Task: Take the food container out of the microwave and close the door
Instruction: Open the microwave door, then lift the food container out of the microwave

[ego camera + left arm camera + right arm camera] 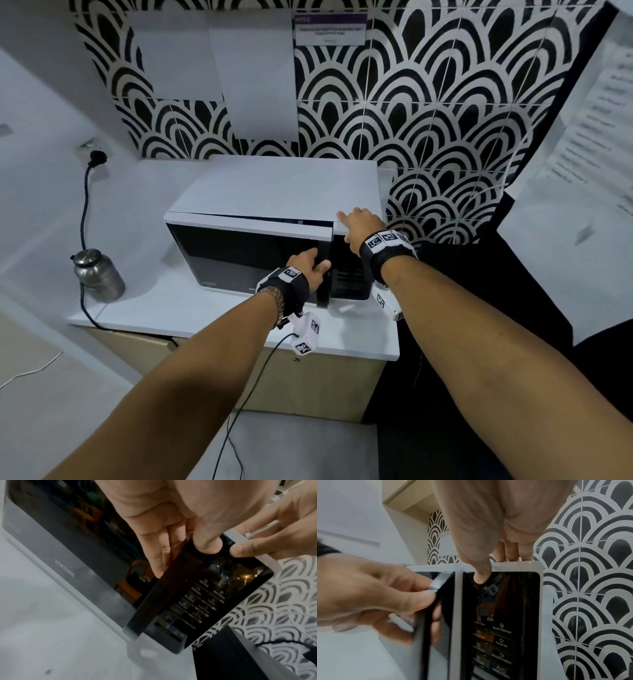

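Note:
A white microwave with a dark glass door stands on a white counter. My left hand grips the door's right edge, thumb in front and fingers behind it. The door edge stands slightly away from the body. My right hand rests on the microwave's top right corner. Its fingers lie over the top and its thumb presses the upper control panel. The dark glass hides the inside, and no food container is in view.
A steel bottle stands on the counter's left end beside a black cord plugged into the wall. Patterned tiles rise behind the microwave. A wooden cabinet sits under the counter. Printed sheets hang at the right.

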